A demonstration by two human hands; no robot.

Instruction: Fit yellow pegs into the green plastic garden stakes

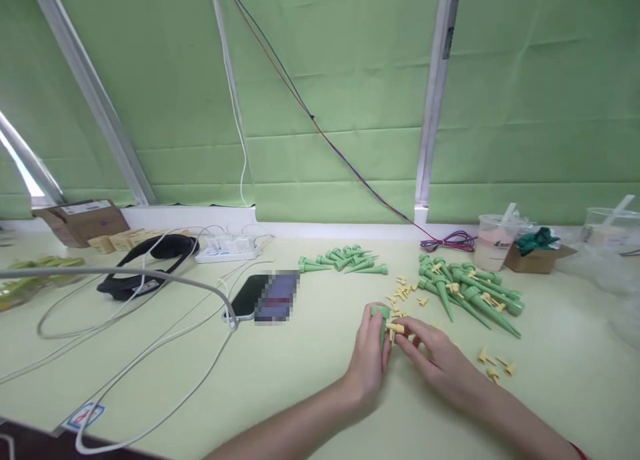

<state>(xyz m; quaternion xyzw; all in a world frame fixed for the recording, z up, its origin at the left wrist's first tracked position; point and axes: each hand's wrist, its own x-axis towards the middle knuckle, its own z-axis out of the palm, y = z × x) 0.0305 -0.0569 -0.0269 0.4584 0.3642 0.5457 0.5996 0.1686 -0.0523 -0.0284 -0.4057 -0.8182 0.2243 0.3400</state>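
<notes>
My left hand [369,357] is closed around a green plastic watering spike [381,311], its wide capped end up and its lower part hidden by the fingers. Between the thumb and fingers of my right hand [437,357] is a small yellow valve [395,328], held against the spike's side. Whether the valve sits inside the spike I cannot tell. Loose yellow valves [404,289] lie just beyond my hands, and several more [493,375] are right of my right wrist. A pile of green spikes with yellow valves [470,287] rests to the right; plain green spikes [345,259] lie farther back.
Left of my hands are two phones [277,297], white cables [220,340], a power strip [227,249] and a black headset [150,267]. A cardboard box [83,223] stands at back left. At back right are drink cups [493,243] and a small open box [533,261].
</notes>
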